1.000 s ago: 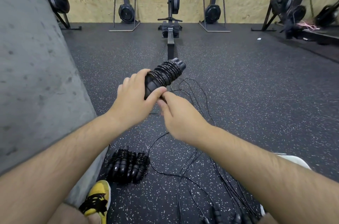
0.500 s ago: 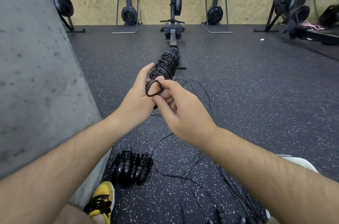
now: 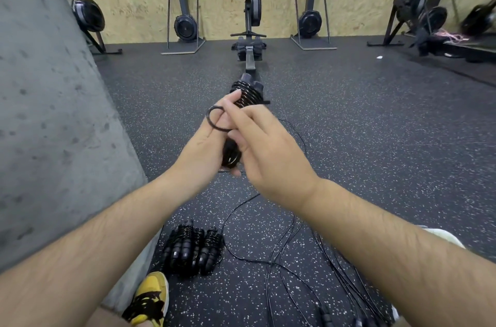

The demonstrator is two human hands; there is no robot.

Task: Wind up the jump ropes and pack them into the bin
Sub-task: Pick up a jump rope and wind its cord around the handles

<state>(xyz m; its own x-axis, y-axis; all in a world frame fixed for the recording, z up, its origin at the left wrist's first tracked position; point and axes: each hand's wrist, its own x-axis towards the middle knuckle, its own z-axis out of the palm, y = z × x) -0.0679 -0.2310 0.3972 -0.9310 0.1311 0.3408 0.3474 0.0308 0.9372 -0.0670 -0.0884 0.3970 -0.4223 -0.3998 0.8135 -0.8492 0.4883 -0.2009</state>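
Black wound rope [image 3: 246, 92], middle hidden behind right hand [image 3: 268, 155]

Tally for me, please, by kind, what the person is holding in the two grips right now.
wound jump rope: 1, held in the left grip
elastic band: 1, pinched by the right grip
Total: 2
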